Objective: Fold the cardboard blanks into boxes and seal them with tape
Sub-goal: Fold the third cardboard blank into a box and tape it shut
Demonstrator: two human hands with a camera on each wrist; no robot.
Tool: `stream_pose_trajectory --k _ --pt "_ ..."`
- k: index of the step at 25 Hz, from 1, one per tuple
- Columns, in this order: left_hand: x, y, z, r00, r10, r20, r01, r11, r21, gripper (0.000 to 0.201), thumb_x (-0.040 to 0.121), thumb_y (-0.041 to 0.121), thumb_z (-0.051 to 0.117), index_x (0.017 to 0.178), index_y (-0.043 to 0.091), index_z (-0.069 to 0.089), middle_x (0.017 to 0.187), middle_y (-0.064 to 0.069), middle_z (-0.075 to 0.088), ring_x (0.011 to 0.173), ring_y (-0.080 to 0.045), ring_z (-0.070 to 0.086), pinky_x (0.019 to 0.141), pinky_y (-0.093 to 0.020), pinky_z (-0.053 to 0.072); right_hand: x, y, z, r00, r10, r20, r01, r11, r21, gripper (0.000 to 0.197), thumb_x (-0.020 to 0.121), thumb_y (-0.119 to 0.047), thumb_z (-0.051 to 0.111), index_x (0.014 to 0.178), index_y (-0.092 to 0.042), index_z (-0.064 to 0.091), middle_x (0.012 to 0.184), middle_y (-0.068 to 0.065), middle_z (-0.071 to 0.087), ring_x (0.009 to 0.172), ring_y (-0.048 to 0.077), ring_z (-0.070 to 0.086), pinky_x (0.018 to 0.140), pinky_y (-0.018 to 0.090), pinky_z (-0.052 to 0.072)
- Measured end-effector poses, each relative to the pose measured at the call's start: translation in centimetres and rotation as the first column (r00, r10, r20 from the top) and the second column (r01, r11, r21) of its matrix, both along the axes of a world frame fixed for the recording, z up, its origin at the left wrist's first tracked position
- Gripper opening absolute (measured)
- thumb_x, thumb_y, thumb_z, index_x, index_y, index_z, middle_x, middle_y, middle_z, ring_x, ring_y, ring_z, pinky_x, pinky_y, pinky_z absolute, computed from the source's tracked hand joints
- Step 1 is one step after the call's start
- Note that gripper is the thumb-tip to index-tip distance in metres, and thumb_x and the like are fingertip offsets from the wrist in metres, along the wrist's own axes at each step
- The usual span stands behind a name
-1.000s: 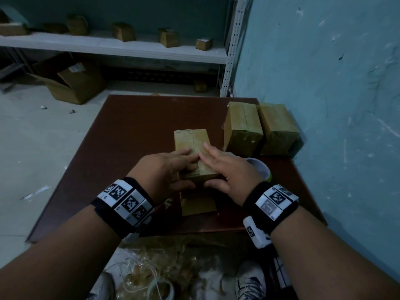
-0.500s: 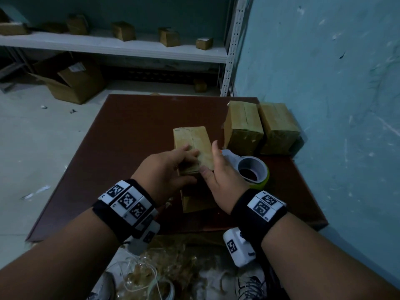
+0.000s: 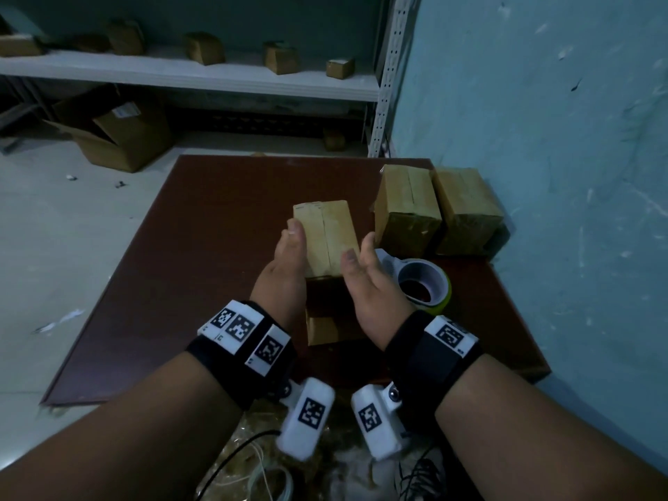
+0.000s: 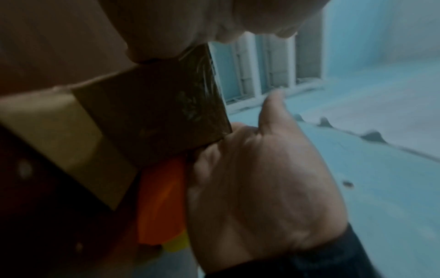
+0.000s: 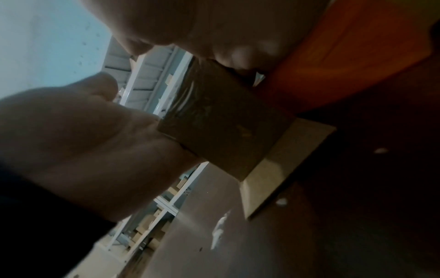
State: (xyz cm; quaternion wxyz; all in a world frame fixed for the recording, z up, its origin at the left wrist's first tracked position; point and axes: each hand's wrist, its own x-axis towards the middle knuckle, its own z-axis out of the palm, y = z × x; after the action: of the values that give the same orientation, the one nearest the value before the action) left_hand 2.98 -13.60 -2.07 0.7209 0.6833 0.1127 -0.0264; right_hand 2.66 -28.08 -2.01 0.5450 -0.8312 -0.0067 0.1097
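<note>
A small folded cardboard box (image 3: 325, 244) with a taped centre seam is held between my hands, a little above the brown table (image 3: 202, 269). My left hand (image 3: 285, 269) grips its left side, thumb on top. My right hand (image 3: 368, 291) grips its right side, thumb at the near top edge. In the left wrist view the box (image 4: 154, 105) meets the right palm (image 4: 250, 178). The right wrist view shows the box (image 5: 221, 127) against the left palm (image 5: 83, 141). A flat cardboard piece (image 3: 321, 329) lies on the table beneath. A tape roll (image 3: 424, 283) sits just right of my right hand.
Two finished boxes (image 3: 406, 211) (image 3: 466, 211) stand side by side at the table's right edge against the blue wall (image 3: 542, 139). A white shelf (image 3: 202, 70) with several small boxes runs behind. A large open carton (image 3: 119, 139) sits on the floor at the left.
My hands went from pressing flat on the box's top to gripping its sides, and the box has moved farther from me. The right hand moved off the tape roll, uncovering it.
</note>
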Motion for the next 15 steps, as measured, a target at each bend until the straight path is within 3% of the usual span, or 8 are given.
stream_pose_trajectory --k 2,4,7,9,11,12,13,15 --pt "0.4 0.0 0.0 0.997 0.058 -0.048 -0.053 0.993 0.105 0.109 0.065 0.106 0.023 0.133 0.033 0.066 0.122 -0.002 0.073 0.113 -0.022 0.069 0.105 -0.051 0.05 0.0 0.0 0.0 1.0 -0.011 -0.007 0.01 1.0 -0.009 0.085 0.101 -0.066 0.03 0.164 -0.032 -0.015 0.175 -0.002 0.001 0.16 0.015 0.003 0.113 0.023 0.007" --pt "0.4 0.1 0.3 0.996 0.059 -0.074 -0.049 0.991 0.128 0.112 0.058 0.106 0.02 0.124 0.033 0.071 0.111 -0.001 0.076 0.104 -0.022 0.072 0.101 -0.05 0.053 0.2 0.0 0.0 1.0 0.012 -0.003 -0.012 0.996 -0.083 0.079 0.106 -0.059 0.031 0.164 -0.03 -0.015 0.175 -0.001 -0.001 0.159 0.016 0.001 0.113 0.022 0.006" --pt "-0.4 -0.2 1.3 0.996 -0.014 -0.085 0.029 0.982 0.186 0.103 0.07 0.098 0.023 0.138 0.032 0.063 0.125 -0.005 0.071 0.113 -0.026 0.068 0.106 -0.051 0.049 0.5 -0.1 -0.5 0.999 0.025 0.03 -0.02 0.987 -0.162 0.075 0.11 -0.05 0.033 0.165 -0.025 -0.012 0.175 0.006 0.004 0.159 0.019 0.008 0.123 0.029 0.011" --pt "-0.6 -0.4 1.3 0.996 -0.066 -0.061 0.08 0.963 0.256 0.073 0.097 0.071 0.037 0.152 0.024 0.047 0.142 -0.013 0.061 0.123 -0.032 0.063 0.106 -0.05 0.049 0.6 -0.2 -0.3 0.999 0.03 0.023 -0.027 0.994 -0.11 0.073 0.11 -0.048 0.034 0.166 -0.026 -0.007 0.174 0.004 0.01 0.158 0.019 0.012 0.122 0.028 0.017" --pt "-0.1 -0.3 1.4 0.994 -0.104 -0.033 0.109 0.956 0.271 0.054 0.102 0.05 0.053 0.148 0.021 0.048 0.14 -0.009 0.061 0.116 -0.023 0.066 0.095 -0.039 0.055 0.5 -0.6 0.7 1.0 -0.017 -0.025 0.018 1.0 0.012 0.066 0.109 -0.052 0.036 0.167 -0.031 0.012 0.169 -0.003 0.027 0.155 0.017 0.025 0.118 0.027 0.022" --pt "0.4 -0.1 1.5 0.994 -0.099 -0.046 0.107 0.967 0.231 0.051 0.102 0.046 0.057 0.146 0.022 0.049 0.136 -0.003 0.062 0.111 -0.017 0.066 0.09 -0.034 0.056 0.5 -0.9 1.2 0.997 -0.068 -0.038 0.071 0.994 0.083 0.058 0.108 -0.055 0.038 0.162 -0.034 0.032 0.161 -0.007 0.043 0.149 0.015 0.038 0.118 0.029 0.029" --pt "0.8 0.3 1.7 0.994 -0.088 -0.062 0.1 0.968 0.228 0.054 0.101 0.043 0.061 0.15 0.026 0.046 0.139 0.003 0.06 0.113 -0.015 0.064 0.09 -0.034 0.056 0.5 -1.2 1.6 0.991 -0.127 -0.05 0.133 0.979 0.155 0.047 0.107 -0.057 0.039 0.148 -0.039 0.051 0.144 -0.014 0.06 0.134 0.009 0.054 0.113 0.031 0.04" --pt "1.3 1.7 2.5 0.996 -0.088 -0.001 0.083 0.928 0.364 0.061 0.099 0.036 0.065 0.154 0.041 0.04 0.146 0.012 0.048 0.127 -0.015 0.054 0.102 -0.043 0.053 0.8 -1.6 2.3 0.987 -0.155 -0.032 0.158 0.954 0.256 0.034 0.107 -0.054 0.04 0.126 -0.039 0.065 0.113 -0.023 0.071 0.108 -0.005 0.065 0.1 0.024 0.05"
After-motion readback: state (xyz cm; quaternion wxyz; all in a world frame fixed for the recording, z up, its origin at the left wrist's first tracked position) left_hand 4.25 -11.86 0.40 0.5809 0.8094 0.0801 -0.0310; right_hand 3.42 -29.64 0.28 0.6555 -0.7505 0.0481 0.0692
